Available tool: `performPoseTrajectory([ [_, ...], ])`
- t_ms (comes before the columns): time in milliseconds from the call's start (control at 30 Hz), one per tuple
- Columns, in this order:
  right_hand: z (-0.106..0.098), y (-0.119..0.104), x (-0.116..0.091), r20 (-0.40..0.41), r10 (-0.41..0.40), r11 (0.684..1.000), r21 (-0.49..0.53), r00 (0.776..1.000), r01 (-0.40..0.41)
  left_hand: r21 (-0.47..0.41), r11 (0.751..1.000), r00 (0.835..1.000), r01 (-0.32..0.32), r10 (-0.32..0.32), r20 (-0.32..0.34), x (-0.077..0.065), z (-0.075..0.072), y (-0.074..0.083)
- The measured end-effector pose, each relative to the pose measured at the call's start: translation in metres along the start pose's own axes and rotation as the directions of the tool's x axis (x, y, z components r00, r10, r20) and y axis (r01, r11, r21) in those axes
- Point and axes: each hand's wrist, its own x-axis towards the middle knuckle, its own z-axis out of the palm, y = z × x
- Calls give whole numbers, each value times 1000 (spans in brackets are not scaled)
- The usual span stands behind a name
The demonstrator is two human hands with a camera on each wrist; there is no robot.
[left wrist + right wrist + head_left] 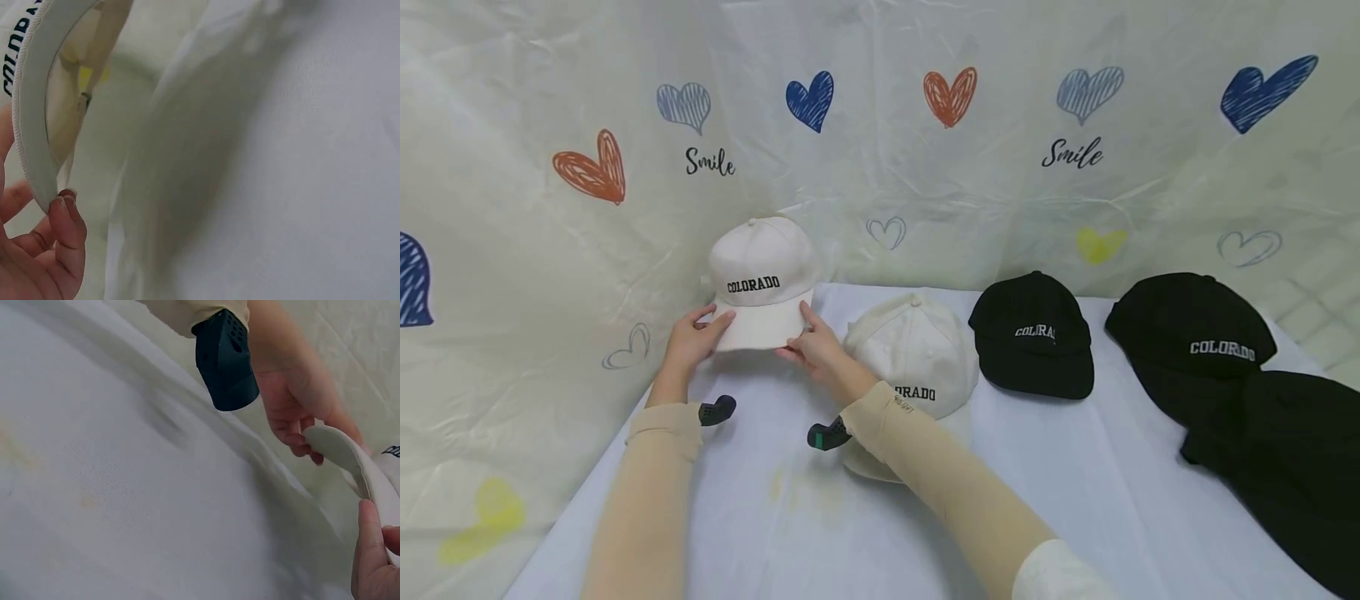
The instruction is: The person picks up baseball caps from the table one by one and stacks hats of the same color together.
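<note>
A white baseball cap (763, 258) with dark COLORADO lettering is held above the back left of the table, brim toward me. My left hand (694, 340) pinches the left side of its brim; the left wrist view shows the fingertips (65, 209) at the brim's corner and the cap's hollow inside. On the brim's other side my right hand (820, 343) grips the edge between thumb and fingers. In the right wrist view the brim (337, 450) spans between both hands. A cream cap (917, 346) lies under my right forearm, which covers part of it.
Further right on the white-covered table (1060, 475) lie a black cap (1037, 358), a second black cap (1187, 321) and another black cap or dark cloth (1285, 450) overlapping it. Behind stands a pale curtain (880, 167) printed with hearts. Dark wrist devices (718, 410) jut from both sleeves.
</note>
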Motion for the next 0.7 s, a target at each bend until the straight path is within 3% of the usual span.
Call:
performPoseTrajectory([
  [233, -7, -11, -7, 27, -14, 1000, -27, 1000, 15, -23, 999, 999, -26, 25, -26, -4, 3, 11],
  [433, -10, -19, -18, 13, -16, 1000, -21, 1000, 16, -52, 999, 999, 0, -2, -39, -6, 6, 18],
  [700, -10, -40, -38, 64, -49, 999, 25, 997, 48, -128, 992, 999, -15, 11, -32, -17, -1, 37],
])
